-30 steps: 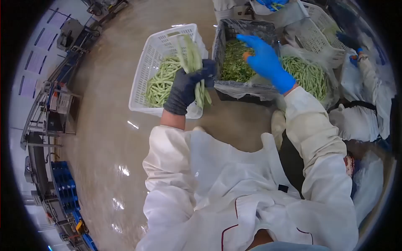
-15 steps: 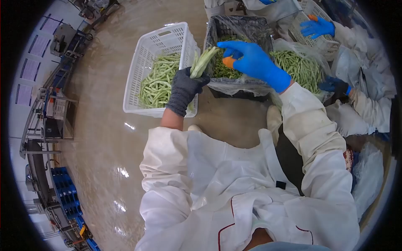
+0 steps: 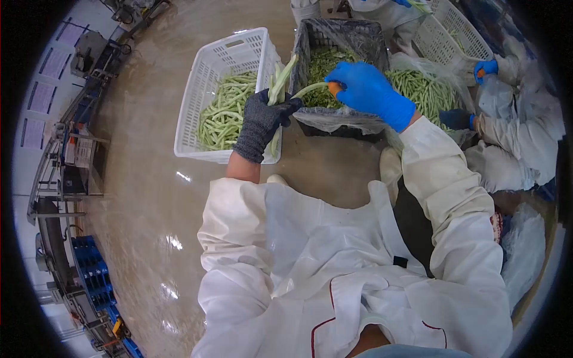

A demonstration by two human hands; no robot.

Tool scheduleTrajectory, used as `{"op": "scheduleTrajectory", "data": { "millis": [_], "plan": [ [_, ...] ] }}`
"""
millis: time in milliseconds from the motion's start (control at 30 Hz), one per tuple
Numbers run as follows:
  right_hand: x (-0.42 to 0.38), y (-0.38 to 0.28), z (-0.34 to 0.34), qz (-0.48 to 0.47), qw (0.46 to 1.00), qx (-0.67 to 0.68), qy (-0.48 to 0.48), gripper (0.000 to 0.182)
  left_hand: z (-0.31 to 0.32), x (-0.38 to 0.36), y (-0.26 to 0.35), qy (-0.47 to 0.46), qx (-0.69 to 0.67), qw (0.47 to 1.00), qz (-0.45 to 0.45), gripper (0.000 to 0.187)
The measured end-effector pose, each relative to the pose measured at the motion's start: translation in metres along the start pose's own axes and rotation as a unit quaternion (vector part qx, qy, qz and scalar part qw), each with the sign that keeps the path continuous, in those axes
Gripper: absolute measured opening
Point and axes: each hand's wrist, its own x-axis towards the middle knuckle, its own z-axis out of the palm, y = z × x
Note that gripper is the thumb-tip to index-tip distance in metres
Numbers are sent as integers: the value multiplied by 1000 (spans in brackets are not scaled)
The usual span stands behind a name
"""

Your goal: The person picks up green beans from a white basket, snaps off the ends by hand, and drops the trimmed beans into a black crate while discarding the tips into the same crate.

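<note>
My left hand (image 3: 262, 124), in a dark grey knitted glove, is closed around a small bunch of green beans (image 3: 280, 80) that stick up past the fingers. My right hand (image 3: 375, 95) wears a blue glove with an orange cover on a fingertip. Its fingers pinch the end of one curved bean (image 3: 312, 88), which stretches across from the left hand. Below the right hand stands a dark crate (image 3: 373, 39) lined with clear plastic, with green bits (image 3: 323, 64) inside. Beside the left hand, a white crate (image 3: 194, 89) holds a pile of beans (image 3: 225, 116).
Right of the dark crate lies a plastic bag full of beans (image 3: 424, 89). A co-worker's blue-gloved hand (image 3: 486, 68) and dark-gloved hand (image 3: 456, 119) are close to it. Another white crate (image 3: 441, 30) stands behind. Machinery (image 3: 65, 155) lines the left wall beyond the wet floor (image 3: 143, 179).
My right hand has gone from pointing fingers to a pinch on one bean, drawn out to the right of the bunch. The bunch is more upright. The co-worker's hands have shifted.
</note>
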Motion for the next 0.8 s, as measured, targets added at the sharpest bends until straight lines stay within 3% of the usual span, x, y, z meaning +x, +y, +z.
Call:
{"op": "scheduleTrajectory", "data": {
  "millis": [167,267,367,400,467,567,600,667,733,800],
  "plan": [
    [4,0,2,-24,998,-59,-25,25,1,2,-3,10,-9,1000,13,30],
    [7,-4,7,-50,991,-85,93,25,5,-1,2,-3,110,994,28,28],
    [8,-12,11,46,963,225,143,24,9,-10,10,-65,34,997,13,28],
    [10,-13,13,71,918,370,126,23,11,-10,9,-63,7,998,29,27],
    [13,-12,17,117,763,630,83,23,14,-9,5,-58,-46,995,63,26],
    [9,-7,20,81,873,478,-54,24,8,-3,9,1,-168,982,82,26],
    [7,-5,23,88,914,386,-90,24,-6,-3,9,8,-11,975,221,26],
    [2,-2,33,93,964,192,-159,27,-22,2,16,94,-223,959,144,25],
    [-11,20,49,106,987,82,-91,29,-41,1,20,170,-249,943,144,21],
    [-10,23,50,113,993,-19,-1,32,-52,2,20,187,-309,921,144,21]
  ]
}}
